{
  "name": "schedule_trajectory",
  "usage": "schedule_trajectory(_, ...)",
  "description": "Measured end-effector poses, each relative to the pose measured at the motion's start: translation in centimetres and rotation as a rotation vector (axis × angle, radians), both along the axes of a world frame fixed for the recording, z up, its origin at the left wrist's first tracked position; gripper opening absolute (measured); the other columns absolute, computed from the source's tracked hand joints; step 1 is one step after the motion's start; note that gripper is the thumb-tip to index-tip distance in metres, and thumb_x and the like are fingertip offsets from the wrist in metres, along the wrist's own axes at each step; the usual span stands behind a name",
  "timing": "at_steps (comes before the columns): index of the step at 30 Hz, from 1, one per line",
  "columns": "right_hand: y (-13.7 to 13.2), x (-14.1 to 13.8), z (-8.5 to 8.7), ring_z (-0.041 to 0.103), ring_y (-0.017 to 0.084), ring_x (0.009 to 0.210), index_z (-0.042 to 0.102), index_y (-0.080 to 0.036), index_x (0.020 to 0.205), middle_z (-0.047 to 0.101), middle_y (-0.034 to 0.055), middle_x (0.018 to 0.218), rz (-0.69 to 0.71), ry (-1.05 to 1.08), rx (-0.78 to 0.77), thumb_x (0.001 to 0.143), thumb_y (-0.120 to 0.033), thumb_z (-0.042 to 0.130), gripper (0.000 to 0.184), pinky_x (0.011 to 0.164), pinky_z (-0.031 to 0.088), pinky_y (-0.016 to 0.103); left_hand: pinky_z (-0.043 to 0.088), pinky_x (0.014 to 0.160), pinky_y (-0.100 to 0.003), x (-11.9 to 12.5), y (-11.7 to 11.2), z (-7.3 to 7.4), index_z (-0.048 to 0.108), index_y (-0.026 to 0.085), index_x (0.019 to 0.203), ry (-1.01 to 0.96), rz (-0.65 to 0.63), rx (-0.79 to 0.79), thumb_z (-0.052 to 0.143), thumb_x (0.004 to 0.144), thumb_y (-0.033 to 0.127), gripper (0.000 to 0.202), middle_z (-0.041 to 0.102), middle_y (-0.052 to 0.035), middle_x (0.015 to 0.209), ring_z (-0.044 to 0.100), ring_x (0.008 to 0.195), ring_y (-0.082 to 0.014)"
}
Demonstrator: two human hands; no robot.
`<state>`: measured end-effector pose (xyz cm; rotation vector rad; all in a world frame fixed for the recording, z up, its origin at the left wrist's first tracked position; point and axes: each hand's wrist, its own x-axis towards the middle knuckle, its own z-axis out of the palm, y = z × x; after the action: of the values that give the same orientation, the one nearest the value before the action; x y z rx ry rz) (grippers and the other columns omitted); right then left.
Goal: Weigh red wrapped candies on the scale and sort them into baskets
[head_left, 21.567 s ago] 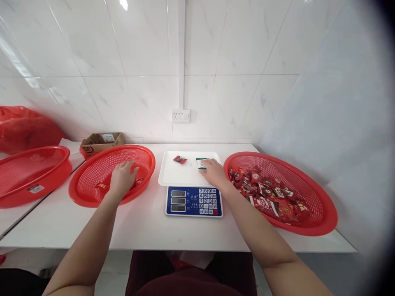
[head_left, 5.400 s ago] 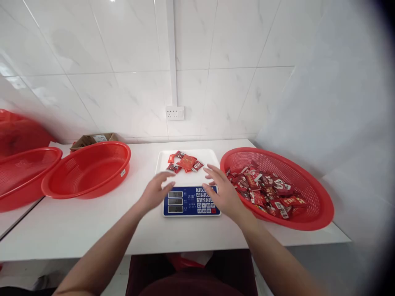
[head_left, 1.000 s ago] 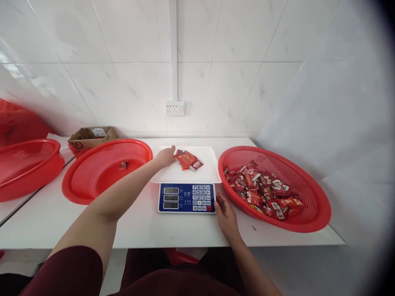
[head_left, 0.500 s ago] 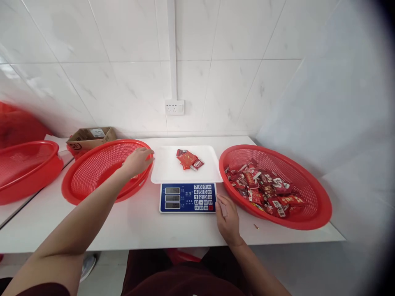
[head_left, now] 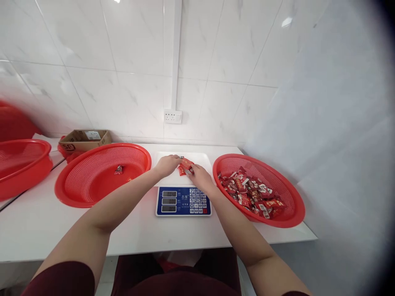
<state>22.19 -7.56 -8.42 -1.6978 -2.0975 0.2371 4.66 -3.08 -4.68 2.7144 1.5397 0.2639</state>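
Both hands meet over the white pan of a digital scale. My left hand closes its fingers on the left side of a small pile of red snack packets. From the right, my right hand grips the same packets, its fingertips partly hidden among them. The scale's blue panel, with its displays and white keys, faces me. To the right, a red plastic basket holds many wrapped snacks. On the left, another red basket has one small packet lying inside.
A cardboard box stands behind the left basket. At the far left is another red basket. The white table runs along a tiled wall with a socket.
My left hand has moved right from the left basket's rim to the packets. My right hand has left the scale's right edge and reached up to them. The view has shifted slightly.
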Motion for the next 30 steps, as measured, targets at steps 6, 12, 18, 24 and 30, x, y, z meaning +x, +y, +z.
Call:
schedule_trajectory(6, -0.2, 0.3, -0.4, 0.053, 0.024, 0.108, 0.053, -0.018, 0.120, 0.057, 0.0094, 0.121, -0.018, -0.015, -0.024, 0.085, -0.033, 0.051, 0.038, 0.085, 0.042, 0.032, 0.045, 0.079, -0.031, -3.4, -0.3, 1.9, 0.059, 0.020, 0.106, -0.062, 0.070, 0.049, 0.028, 0.094, 0.025, 0.033, 0.062, -0.0078, 0.108, 0.059, 0.096, -0.0210)
schedule_trajectory(12, 0.7, -0.6, 0.0, 0.044, 0.027, 0.119, 0.049, -0.017, 0.127, 0.049, 0.0111, 0.133, 0.035, -0.122, 0.116, 0.083, -0.027, 0.054, 0.045, 0.096, 0.035, 0.038, 0.046, 0.076, -0.030, -2.8, -0.5, 0.5, 0.058, 0.023, 0.104, -0.030, 0.005, -0.069, 0.044, 0.086, 0.024, 0.023, 0.065, -0.0039, 0.107, 0.060, 0.097, -0.0219)
schedule_trajectory(18, 1.2, -1.2, -0.1, 0.052, 0.023, 0.108, 0.061, -0.021, 0.110, 0.062, 0.0063, 0.116, 0.070, -0.121, 0.099, 0.088, -0.026, 0.046, 0.027, 0.092, 0.037, 0.034, 0.048, 0.071, -0.032, -0.4, -1.7, -0.9, 0.055, 0.021, 0.100, -0.043, -0.010, -0.092, 0.050, 0.082, 0.049, 0.033, 0.063, -0.0061, 0.106, 0.061, 0.093, -0.0235)
schedule_trajectory(24, 1.5, -0.6, 0.2, 0.058, 0.022, 0.099, 0.059, -0.025, 0.113, 0.065, 0.0046, 0.110, -0.037, 0.008, 0.067, 0.093, -0.030, 0.035, 0.031, 0.077, 0.043, 0.031, 0.046, 0.080, -0.038, 1.1, -2.1, -1.2, 0.048, 0.020, 0.113, -0.016, 0.048, -0.053, 0.047, 0.087, 0.039, 0.032, 0.060, -0.0121, 0.110, 0.055, 0.108, -0.0292)
schedule_trajectory(30, 1.7, 0.2, 1.4, 0.060, 0.023, 0.087, 0.062, -0.021, 0.102, 0.067, 0.0070, 0.093, -0.186, 0.250, 0.076, 0.091, -0.030, 0.035, 0.030, 0.076, 0.043, 0.034, 0.046, 0.076, -0.035, 1.6, -2.0, -0.7, 0.049, 0.018, 0.113, 0.024, 0.124, -0.066, 0.040, 0.090, 0.024, 0.025, 0.065, -0.0130, 0.102, 0.061, 0.098, -0.0264)
